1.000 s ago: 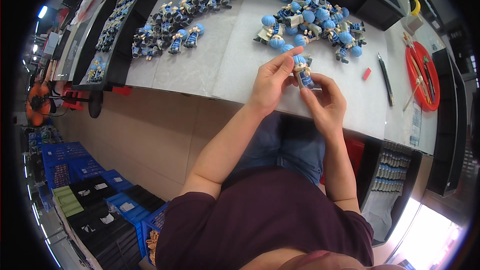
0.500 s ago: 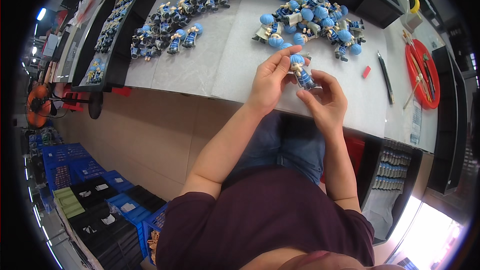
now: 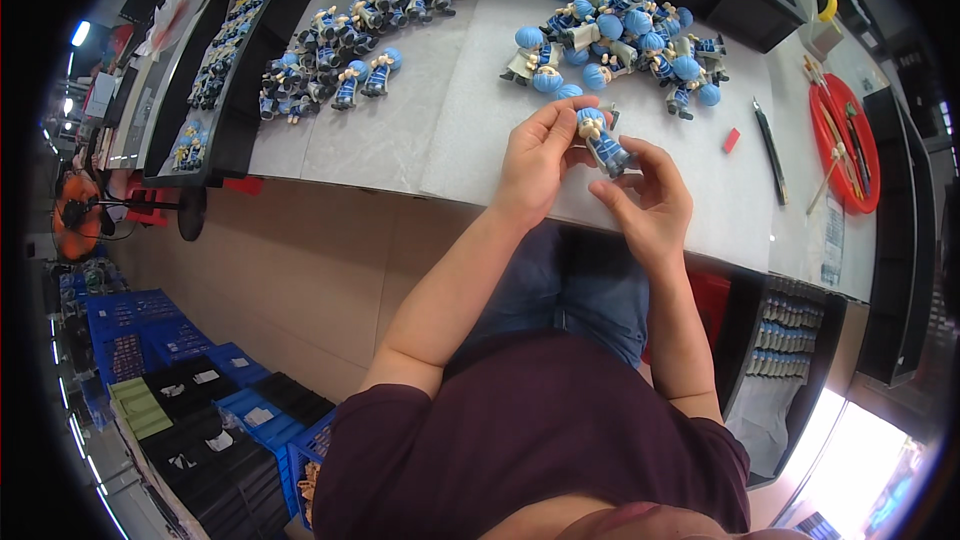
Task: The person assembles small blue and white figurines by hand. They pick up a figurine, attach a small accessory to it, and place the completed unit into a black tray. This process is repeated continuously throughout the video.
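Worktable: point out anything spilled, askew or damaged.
No spill or damage shows. The right-hand heap of figurines looks untidy, tumbled at odd angles, and a small red block lies loose near the black pen-like tool, outside the red tray.

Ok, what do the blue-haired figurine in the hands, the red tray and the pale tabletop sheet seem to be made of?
Blue-haired figurine: probably moulded plastic or vinyl, mostly matte; smooth rounded forms and solid colours suggest it.
Red tray: likely plastic, given its uniform bright red.
Pale tabletop sheet: matte and even; foam or paper, I can't tell which.
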Demonstrator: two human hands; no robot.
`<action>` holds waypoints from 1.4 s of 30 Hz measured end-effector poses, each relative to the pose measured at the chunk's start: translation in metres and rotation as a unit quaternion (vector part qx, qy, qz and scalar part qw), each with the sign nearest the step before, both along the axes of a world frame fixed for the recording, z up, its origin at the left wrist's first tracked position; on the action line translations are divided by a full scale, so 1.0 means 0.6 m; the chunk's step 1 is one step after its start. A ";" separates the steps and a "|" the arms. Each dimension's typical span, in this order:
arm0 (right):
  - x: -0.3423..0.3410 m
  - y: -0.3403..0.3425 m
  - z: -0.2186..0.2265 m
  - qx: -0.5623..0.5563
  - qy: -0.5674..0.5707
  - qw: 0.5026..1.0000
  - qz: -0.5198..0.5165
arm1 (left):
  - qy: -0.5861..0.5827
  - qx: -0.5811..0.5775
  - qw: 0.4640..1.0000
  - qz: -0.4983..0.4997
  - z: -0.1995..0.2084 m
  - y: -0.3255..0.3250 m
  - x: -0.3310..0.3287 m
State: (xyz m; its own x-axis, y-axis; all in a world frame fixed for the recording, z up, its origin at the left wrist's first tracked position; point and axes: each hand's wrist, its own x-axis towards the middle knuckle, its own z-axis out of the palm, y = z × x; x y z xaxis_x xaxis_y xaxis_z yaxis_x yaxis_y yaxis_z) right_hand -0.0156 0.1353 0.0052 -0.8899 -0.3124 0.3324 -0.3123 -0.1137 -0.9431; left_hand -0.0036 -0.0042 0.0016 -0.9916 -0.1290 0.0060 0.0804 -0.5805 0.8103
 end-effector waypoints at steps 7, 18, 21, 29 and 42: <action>-0.001 -0.002 -0.001 -0.003 0.008 1.000 -0.026 | 0.005 -0.010 1.000 0.010 0.001 0.000 0.002; -0.003 -0.003 -0.007 0.068 0.034 0.997 -0.019 | 0.020 -0.013 1.000 0.017 -0.005 0.000 0.003; -0.001 -0.003 -0.006 0.068 0.035 0.997 -0.022 | 0.016 -0.015 1.000 0.012 -0.007 0.000 0.001; -0.002 0.000 0.000 0.092 0.038 0.995 -0.027 | 0.005 -0.033 0.999 0.007 -0.006 0.001 -0.003; 0.005 -0.006 -0.001 0.081 0.027 0.996 -0.022 | 0.008 -0.024 1.000 0.011 -0.007 -0.004 0.005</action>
